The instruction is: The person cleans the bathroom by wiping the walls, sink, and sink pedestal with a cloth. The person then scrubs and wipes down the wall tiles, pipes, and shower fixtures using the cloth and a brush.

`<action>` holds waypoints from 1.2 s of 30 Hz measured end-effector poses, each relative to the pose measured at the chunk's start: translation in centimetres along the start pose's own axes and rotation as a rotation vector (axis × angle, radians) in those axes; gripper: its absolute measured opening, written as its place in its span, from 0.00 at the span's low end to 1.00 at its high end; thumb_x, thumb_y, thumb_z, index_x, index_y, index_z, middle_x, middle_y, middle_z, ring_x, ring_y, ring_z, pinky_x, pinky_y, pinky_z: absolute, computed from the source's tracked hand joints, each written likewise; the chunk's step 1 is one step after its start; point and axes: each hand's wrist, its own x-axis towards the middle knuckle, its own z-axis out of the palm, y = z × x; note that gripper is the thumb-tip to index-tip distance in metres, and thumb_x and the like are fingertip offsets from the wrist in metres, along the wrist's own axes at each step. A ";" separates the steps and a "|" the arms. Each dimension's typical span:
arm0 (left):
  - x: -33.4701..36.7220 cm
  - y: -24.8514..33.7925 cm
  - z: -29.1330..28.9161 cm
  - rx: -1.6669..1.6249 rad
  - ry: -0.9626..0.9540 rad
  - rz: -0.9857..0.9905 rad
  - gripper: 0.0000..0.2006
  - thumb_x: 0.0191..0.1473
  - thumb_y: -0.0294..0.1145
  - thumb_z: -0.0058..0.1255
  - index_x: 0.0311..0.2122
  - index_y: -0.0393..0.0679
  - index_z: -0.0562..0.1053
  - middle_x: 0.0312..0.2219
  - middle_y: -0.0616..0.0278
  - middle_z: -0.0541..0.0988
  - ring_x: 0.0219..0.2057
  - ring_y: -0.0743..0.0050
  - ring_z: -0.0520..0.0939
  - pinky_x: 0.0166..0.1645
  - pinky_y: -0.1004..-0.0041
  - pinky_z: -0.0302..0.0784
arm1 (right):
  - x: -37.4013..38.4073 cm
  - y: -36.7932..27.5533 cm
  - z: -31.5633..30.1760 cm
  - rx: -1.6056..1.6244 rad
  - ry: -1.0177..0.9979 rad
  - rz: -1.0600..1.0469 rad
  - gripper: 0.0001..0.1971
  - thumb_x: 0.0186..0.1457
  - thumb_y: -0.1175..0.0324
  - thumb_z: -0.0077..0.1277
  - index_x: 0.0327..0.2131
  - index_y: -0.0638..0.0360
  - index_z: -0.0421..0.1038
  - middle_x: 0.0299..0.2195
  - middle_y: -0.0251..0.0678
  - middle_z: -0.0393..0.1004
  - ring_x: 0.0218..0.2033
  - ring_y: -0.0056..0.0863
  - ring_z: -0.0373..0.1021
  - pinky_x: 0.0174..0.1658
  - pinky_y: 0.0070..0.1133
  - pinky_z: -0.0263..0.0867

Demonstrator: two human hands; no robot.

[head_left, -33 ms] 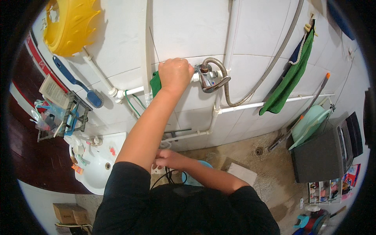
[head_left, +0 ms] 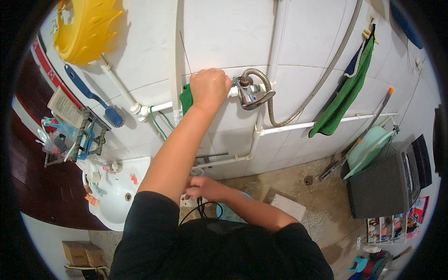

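The left hand [head_left: 210,88] was stretched out to the wall, knuckles uppermost and fingers curled over; its fingertips were hidden, so how tightly it was closed, and whether on cloth, pipe or both, I could not tell. A narrow part of a green cloth [head_left: 185,99] showed just left of that hand, at the wrist side, its visible length running roughly up and down, across the line of the white pipe [head_left: 161,107] that passed behind the fist. The mixer tap [head_left: 252,95] lay just right of the same hand. The right hand [head_left: 201,188] was well below, nearer the body and partly behind the left forearm, its fingers loosely bent; whether it had hold of anything could not be told. Black cables [head_left: 201,210] lay just below it. The left hand was clearly nearer the cloth.
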 end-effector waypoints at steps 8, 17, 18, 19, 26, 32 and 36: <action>-6.1 -0.5 -8.4 -0.721 0.170 -0.309 0.08 0.43 0.29 0.56 0.20 0.39 0.71 0.19 0.63 0.72 0.23 0.71 0.72 0.31 0.73 0.68 | -12.2 5.4 -5.6 0.309 0.474 0.163 0.20 0.55 0.64 0.46 0.47 0.65 0.61 0.38 0.41 0.72 0.38 0.30 0.70 0.41 0.23 0.66; -31.6 -5.9 -15.8 -1.298 0.465 -1.880 0.26 0.50 0.58 0.46 0.38 0.41 0.67 0.31 0.61 0.73 0.33 0.68 0.73 0.38 0.67 0.72 | -22.6 16.3 -10.5 0.394 0.475 0.580 0.17 0.56 0.66 0.44 0.47 0.65 0.61 0.35 0.42 0.73 0.34 0.32 0.72 0.34 0.24 0.69; -34.1 -5.8 -17.0 -1.271 0.540 -1.922 0.26 0.50 0.58 0.47 0.38 0.41 0.67 0.32 0.61 0.73 0.34 0.67 0.73 0.39 0.66 0.72 | -22.9 17.3 -11.0 0.331 0.489 0.626 0.18 0.56 0.66 0.44 0.47 0.66 0.61 0.35 0.43 0.73 0.33 0.32 0.72 0.34 0.24 0.69; -36.7 -5.9 -18.2 -1.244 0.612 -1.956 0.27 0.50 0.58 0.47 0.38 0.40 0.67 0.32 0.60 0.72 0.35 0.66 0.73 0.40 0.65 0.72 | -23.0 17.9 -11.0 0.267 0.502 0.663 0.18 0.55 0.66 0.45 0.47 0.68 0.61 0.35 0.44 0.73 0.31 0.31 0.72 0.35 0.24 0.68; -51.0 -2.3 -25.7 -0.939 0.847 -2.130 0.24 0.50 0.55 0.49 0.35 0.40 0.68 0.29 0.59 0.73 0.32 0.64 0.74 0.38 0.62 0.73 | -18.6 20.4 -7.6 0.125 0.425 0.705 0.16 0.54 0.69 0.44 0.45 0.67 0.64 0.31 0.44 0.74 0.27 0.28 0.71 0.31 0.22 0.68; -63.0 1.5 -33.5 -0.896 0.725 -2.243 0.18 0.51 0.51 0.49 0.28 0.44 0.68 0.22 0.62 0.72 0.23 0.67 0.74 0.28 0.65 0.74 | -15.2 23.5 1.2 0.013 0.249 0.794 0.14 0.53 0.69 0.44 0.42 0.66 0.66 0.29 0.42 0.74 0.26 0.28 0.71 0.30 0.21 0.68; -73.6 4.6 -41.0 -0.595 0.771 -2.331 0.16 0.52 0.46 0.50 0.26 0.42 0.69 0.19 0.61 0.72 0.19 0.67 0.74 0.25 0.67 0.73 | -11.8 26.1 10.0 -0.116 0.075 0.816 0.13 0.52 0.69 0.45 0.41 0.65 0.66 0.28 0.40 0.73 0.26 0.27 0.70 0.29 0.21 0.68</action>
